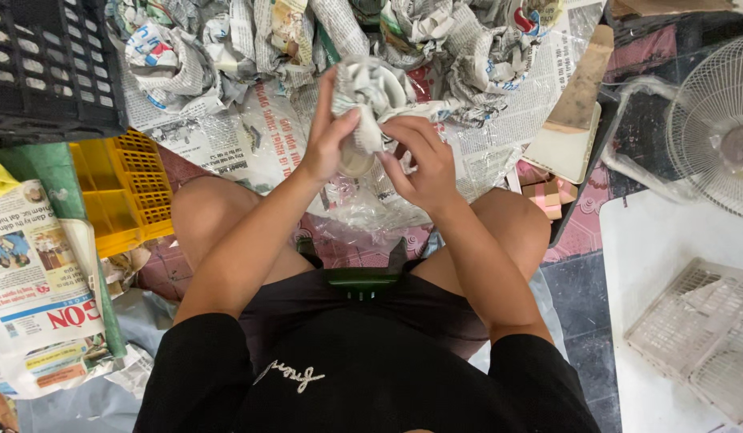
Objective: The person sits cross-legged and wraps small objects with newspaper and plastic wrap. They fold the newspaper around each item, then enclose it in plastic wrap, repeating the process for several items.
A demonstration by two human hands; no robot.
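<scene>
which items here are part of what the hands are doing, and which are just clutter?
In use:
- left hand and right hand, both gripping the half-wrapped pale object
- wrapped newspaper bundles behind
- flat newspaper sheets under them

Lying about:
- yellow crate
- black crate
- white fan
- white grid tray
- wooden board

A pale, smooth, matt ceramic-looking cup [357,157], half wrapped in crumpled grey newsprint paper [371,88], is gripped between the bare left hand [327,136] and right hand [419,160]. At twelve o'clock, more creased, matt newspaper bundles [227,40] are heaped. At nine o'clock, a glossy yellow slotted plastic crate [123,188] is seen. At three o'clock, a thin white wire-metal fan guard [712,112] is visible. Glossy, crinkled clear plastic film [371,212] is spread below the hands.
</scene>
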